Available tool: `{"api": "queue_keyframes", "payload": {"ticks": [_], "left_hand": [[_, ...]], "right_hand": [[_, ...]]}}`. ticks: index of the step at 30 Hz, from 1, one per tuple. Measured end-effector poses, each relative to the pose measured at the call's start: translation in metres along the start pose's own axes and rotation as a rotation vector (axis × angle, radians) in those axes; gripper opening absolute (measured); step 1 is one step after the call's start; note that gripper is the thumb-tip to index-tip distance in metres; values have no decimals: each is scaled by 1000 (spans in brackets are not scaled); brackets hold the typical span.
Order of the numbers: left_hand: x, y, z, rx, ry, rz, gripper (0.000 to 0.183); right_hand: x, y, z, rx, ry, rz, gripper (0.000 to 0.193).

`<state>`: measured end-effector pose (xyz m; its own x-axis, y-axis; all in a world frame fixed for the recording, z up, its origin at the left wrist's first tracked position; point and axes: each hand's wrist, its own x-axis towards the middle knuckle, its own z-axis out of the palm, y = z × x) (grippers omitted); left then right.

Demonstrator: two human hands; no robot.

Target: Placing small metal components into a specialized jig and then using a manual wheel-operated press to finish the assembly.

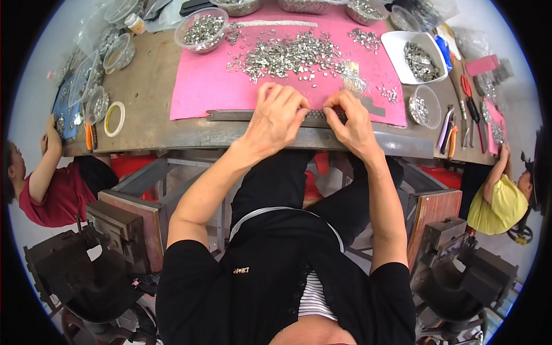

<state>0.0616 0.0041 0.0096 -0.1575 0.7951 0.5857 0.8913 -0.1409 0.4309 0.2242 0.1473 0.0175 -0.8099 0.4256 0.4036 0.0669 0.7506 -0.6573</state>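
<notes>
A long dark metal bar lies along the front edge of the pink mat, with a row of small notches or pieces showing between my hands. My left hand is over the bar, thumb and fingertips pinched together. My right hand is a short way to the right, also pinched at the bar. What is in either pinch is too small or hidden to make out. Beyond my hands, a loose heap of small silvery metal pieces spreads across the mat. A flat metal plate with thin pins lies beyond my right hand.
Round tubs of metal pieces and a white tray stand around the mat. A tape roll lies at left; pliers and red-handled scissors at right. Co-workers in red and yellow sit at either side.
</notes>
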Motion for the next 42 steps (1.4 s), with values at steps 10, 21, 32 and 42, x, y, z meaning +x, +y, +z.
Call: {"api": "queue_keyframes", "payload": {"ticks": [10,21,32,42], "left_hand": [[-1,11,18,10,10,36,17],[-1,-48,-20,255,100,-197,21],[-4,-55,-22,229,79,-264,15],[-3,-52,-32,266,72,-235,11]], "right_hand": [[-11,-8,0,-247,-17,-208,19],[-15,-6,4,-301,89,-318,19],[65,-4,56,-405,-20,-227,29],[54,0,32,-218,-50,-200,17]]}}
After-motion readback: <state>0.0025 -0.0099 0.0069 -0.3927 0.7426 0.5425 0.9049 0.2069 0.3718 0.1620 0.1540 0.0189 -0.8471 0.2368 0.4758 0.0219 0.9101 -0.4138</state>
